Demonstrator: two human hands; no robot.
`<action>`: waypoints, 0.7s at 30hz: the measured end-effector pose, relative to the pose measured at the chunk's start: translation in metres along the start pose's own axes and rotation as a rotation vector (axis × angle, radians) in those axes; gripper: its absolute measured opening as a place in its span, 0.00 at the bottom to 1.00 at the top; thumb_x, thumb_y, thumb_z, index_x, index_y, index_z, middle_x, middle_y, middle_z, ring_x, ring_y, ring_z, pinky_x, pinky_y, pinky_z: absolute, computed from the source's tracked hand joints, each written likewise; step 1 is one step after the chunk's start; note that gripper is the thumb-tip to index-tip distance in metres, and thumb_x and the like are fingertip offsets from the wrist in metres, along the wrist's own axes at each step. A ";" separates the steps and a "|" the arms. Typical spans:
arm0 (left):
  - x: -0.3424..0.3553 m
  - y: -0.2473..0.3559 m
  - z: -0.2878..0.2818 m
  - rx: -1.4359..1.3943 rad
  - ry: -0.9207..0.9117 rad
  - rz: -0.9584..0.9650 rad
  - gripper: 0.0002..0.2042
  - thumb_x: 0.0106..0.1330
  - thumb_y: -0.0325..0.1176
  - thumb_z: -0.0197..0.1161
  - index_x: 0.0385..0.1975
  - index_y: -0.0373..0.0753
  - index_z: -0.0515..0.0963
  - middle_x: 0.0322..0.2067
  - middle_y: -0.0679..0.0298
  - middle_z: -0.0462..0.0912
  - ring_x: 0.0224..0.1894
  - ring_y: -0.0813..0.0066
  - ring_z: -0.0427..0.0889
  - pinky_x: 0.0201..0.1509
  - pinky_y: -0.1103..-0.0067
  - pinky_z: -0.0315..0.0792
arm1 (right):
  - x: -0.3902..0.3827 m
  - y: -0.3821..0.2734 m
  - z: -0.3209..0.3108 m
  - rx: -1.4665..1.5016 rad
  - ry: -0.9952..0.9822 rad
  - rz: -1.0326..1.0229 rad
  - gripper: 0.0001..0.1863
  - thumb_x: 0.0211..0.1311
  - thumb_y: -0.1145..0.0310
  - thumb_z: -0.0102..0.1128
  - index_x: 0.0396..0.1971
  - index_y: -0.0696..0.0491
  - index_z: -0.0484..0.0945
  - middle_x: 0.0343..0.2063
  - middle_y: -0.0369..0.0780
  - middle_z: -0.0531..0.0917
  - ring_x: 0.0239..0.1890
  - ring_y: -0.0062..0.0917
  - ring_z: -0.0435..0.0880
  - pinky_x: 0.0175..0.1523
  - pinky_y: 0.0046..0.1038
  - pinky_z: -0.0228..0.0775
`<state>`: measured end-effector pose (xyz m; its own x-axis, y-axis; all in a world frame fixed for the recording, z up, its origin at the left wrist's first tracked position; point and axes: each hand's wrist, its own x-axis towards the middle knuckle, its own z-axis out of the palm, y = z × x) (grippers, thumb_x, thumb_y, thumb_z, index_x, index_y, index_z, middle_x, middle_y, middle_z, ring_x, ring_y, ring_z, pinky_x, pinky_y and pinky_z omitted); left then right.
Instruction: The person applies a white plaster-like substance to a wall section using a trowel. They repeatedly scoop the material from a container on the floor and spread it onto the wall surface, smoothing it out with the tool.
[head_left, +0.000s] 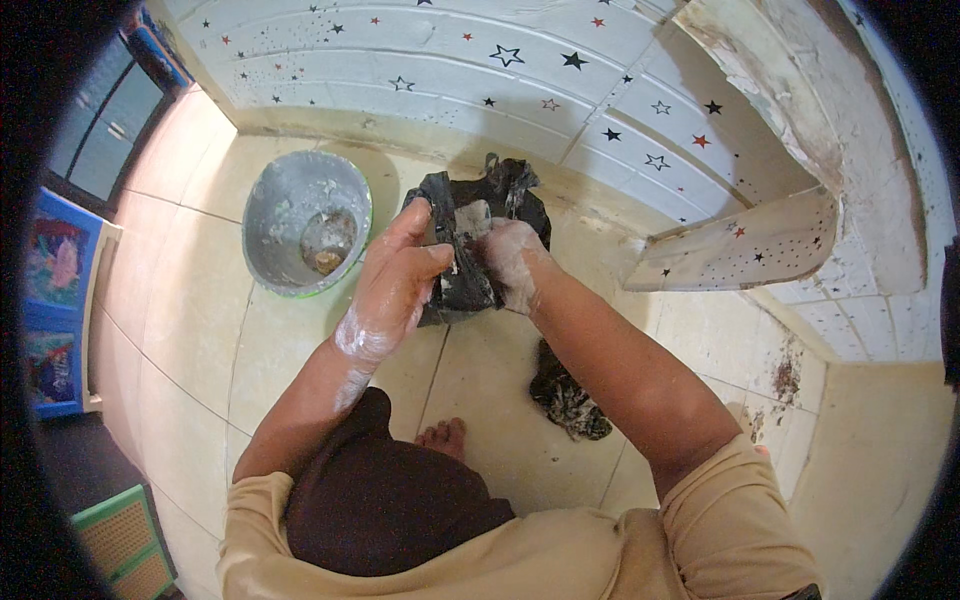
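Black bag [468, 282], left hand [398, 265] gripping its side, right hand [516, 264] inside it (grip unclear)

The left grip [402, 268], smeared white toward the wrist, holds a black plastic bag [462, 278] over the tiled floor [520, 485]; the right grip [517, 262], also whitened, is partly hidden by its folds. A grey basin [268, 232] with pale residue stands left of the bag, near the floor's wall-side edge; crumpled black material [568, 396] lies farther from it.

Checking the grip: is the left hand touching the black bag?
Touching: head view shows the left hand holding the black bag, thumb over its edge.
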<state>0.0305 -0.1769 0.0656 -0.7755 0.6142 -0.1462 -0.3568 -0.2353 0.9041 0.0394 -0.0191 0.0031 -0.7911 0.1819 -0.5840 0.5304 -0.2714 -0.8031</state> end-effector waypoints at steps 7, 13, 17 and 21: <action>-0.011 0.004 0.006 0.108 -0.251 0.091 0.22 0.57 0.23 0.49 0.55 0.31 0.64 0.47 0.62 0.72 0.48 0.78 0.71 0.54 0.80 0.64 | -0.013 -0.008 -0.049 -1.531 0.159 -0.645 0.07 0.46 0.72 0.55 0.22 0.60 0.76 0.25 0.53 0.80 0.32 0.44 0.81 0.38 0.41 0.73; -0.018 -0.006 0.014 0.055 -0.257 0.067 0.24 0.58 0.22 0.51 0.57 0.31 0.61 0.48 0.62 0.71 0.51 0.77 0.69 0.56 0.79 0.63 | -0.020 0.000 -0.012 -1.461 0.211 -0.763 0.10 0.48 0.68 0.55 0.27 0.59 0.76 0.27 0.50 0.81 0.34 0.47 0.80 0.41 0.40 0.72; -0.015 0.001 0.010 0.016 -0.281 0.055 0.23 0.58 0.22 0.52 0.56 0.31 0.61 0.47 0.62 0.71 0.50 0.77 0.69 0.56 0.79 0.63 | 0.003 0.007 -0.006 -1.475 0.049 -0.776 0.10 0.50 0.64 0.54 0.27 0.55 0.79 0.28 0.46 0.82 0.35 0.41 0.82 0.42 0.37 0.73; -0.010 0.003 0.008 0.034 -0.339 0.056 0.22 0.58 0.22 0.52 0.55 0.31 0.63 0.47 0.63 0.71 0.50 0.77 0.70 0.55 0.79 0.63 | 0.021 -0.004 -0.004 -1.566 -0.067 -0.582 0.13 0.54 0.63 0.52 0.32 0.54 0.82 0.32 0.45 0.83 0.38 0.38 0.83 0.43 0.38 0.75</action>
<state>0.0415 -0.1779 0.0725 -0.5742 0.8177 0.0406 -0.2967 -0.2540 0.9206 0.0224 -0.0104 -0.0066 -0.9675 -0.1371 -0.2125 -0.0805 0.9635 -0.2553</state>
